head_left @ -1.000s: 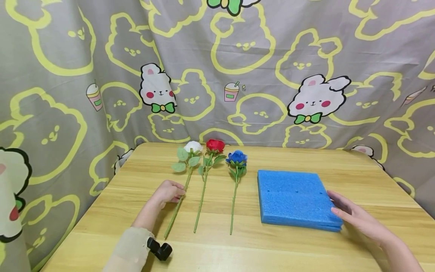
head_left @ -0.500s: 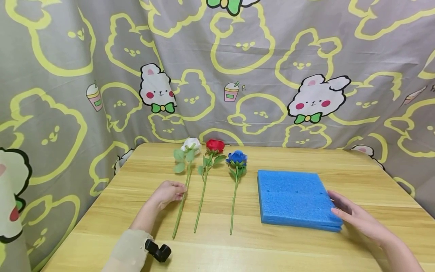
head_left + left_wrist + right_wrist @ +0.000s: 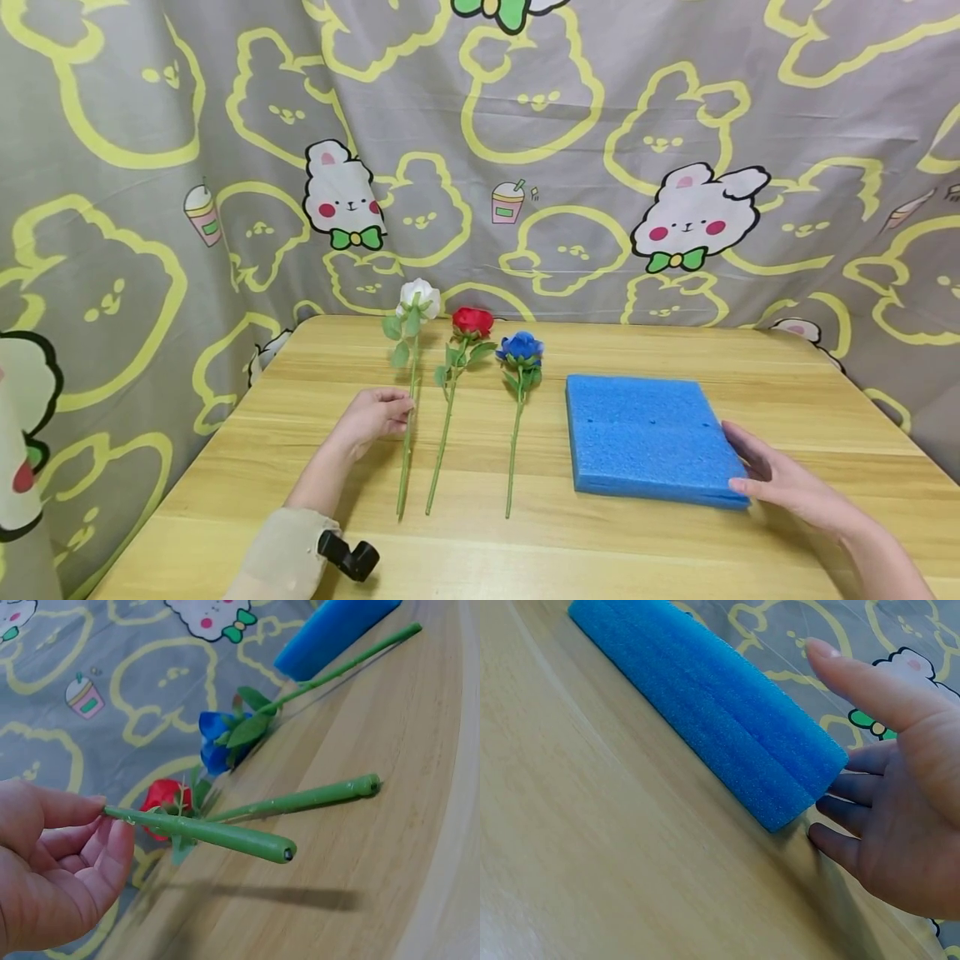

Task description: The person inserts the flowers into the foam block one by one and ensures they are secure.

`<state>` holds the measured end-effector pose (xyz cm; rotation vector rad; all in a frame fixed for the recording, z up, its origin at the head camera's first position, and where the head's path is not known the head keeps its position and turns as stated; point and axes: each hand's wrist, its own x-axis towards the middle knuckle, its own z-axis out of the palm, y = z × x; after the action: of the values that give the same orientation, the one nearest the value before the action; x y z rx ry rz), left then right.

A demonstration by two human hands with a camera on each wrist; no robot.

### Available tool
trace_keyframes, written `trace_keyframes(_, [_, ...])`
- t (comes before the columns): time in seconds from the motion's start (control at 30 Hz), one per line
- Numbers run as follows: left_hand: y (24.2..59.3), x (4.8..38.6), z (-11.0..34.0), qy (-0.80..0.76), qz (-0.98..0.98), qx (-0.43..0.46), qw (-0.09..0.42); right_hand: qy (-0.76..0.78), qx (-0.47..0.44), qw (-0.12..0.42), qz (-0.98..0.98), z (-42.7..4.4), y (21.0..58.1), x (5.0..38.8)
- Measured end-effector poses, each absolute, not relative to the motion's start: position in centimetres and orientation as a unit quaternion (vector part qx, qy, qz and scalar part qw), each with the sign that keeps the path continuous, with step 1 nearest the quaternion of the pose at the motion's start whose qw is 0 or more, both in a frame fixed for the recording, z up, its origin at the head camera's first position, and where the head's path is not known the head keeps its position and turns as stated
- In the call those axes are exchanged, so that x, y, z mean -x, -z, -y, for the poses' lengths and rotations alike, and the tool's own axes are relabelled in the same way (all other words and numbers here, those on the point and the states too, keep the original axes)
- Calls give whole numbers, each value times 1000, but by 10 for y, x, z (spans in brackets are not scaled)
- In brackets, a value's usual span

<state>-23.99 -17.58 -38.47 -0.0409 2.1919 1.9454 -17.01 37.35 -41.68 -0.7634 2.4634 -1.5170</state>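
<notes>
My left hand (image 3: 371,421) pinches the stem of a white artificial rose (image 3: 418,300) between thumb and fingers. In the left wrist view the cut end of its green stem (image 3: 232,838) points toward the camera, raised off the table with a shadow beneath. Beside it lie a red rose (image 3: 472,322) and a blue rose (image 3: 521,348), stems toward me. Over on the right, my right hand (image 3: 787,483) is at the right side of a blue foam block (image 3: 648,442), fingers behind its corner and thumb extended. The right wrist view shows those fingers (image 3: 851,787) loosely extended against the foam's end.
The wooden table (image 3: 555,558) carries the flowers and the foam, which has small holes in a row on top. A grey patterned curtain (image 3: 450,100) hangs behind and at the sides. A black mount (image 3: 348,557) is strapped to my left wrist.
My left hand has lifted the white rose and turned it more upright in view; its bloom rose and its stem end swung right. The right hand and foam block stay nearly still.
</notes>
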Motion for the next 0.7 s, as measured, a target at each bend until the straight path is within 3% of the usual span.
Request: trace_keyframes(0.7, [375,236,165,-681,-726,-13,92,539,283,111,-785,-368,415,169])
